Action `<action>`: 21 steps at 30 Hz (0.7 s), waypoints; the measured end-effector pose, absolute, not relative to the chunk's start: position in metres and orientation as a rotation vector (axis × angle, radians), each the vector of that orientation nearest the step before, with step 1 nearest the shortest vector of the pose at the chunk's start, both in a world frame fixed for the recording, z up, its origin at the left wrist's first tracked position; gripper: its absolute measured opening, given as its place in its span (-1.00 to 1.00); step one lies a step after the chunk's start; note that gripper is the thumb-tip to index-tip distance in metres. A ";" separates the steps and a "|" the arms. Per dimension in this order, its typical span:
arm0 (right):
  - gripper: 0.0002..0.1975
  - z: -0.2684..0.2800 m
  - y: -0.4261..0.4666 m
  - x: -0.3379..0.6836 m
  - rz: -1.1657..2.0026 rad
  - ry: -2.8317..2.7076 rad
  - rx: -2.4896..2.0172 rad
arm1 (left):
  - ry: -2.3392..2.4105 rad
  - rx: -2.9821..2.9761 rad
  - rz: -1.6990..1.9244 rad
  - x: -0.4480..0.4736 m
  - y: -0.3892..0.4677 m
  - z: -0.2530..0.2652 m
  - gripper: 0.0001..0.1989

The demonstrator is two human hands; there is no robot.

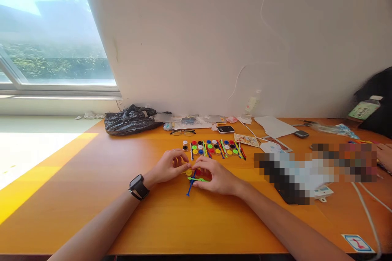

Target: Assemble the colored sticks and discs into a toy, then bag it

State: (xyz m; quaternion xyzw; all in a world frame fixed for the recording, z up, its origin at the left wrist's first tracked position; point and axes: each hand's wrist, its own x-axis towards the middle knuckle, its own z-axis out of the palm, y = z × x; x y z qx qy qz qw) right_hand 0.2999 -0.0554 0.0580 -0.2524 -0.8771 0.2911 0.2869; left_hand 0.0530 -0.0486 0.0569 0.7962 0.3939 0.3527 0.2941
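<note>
Table (147,224): orange-brown, wood-toned, set against a pale wall (190,40); strip of sunlight along its left side. Window (58,32), 1, at far left, greenery outside.

Hands, 2, bare, meeting over the middle of the table. Left hand (175,164): thumb and forefinger drawn close, tips at a yellow disc (189,172); whether they pinch it I cannot tell from where I stand. Black watch (139,186) on that wrist. Right hand (216,176): fingers and thumb curved around a red piece (200,173) and a green rod (196,179); how firmly, or which of the 2 is pinched, I cannot tell. Blue rod (190,189), 1, just below the fingers, slanting down toward the near edge. All 4 pieces sit at or between the 2 hands.

Discs (210,147), in 2 rows just beyond the hands: red, yellow, green, blue, black, white. Rods (192,152) of several colours, standing in groups among them.

Toward the wall, left to right: black bag (131,121), crumpled; glasses (183,132); black device (226,129), small; printed card (246,140); white paper (273,126); dark puck (301,134).

Right side: blurred heap (306,175), contents unreadable; another person's hand (385,155) at the edge; bottle (365,108) with green label, tilted; white cable (366,208); sticker (357,243), blue-bordered, at the near corner.
</note>
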 end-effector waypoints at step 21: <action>-0.81 0.065 -0.060 0.303 0.444 -2.447 -0.769 | 0.862 2.019 0.789 0.056 -0.053 0.057 -0.63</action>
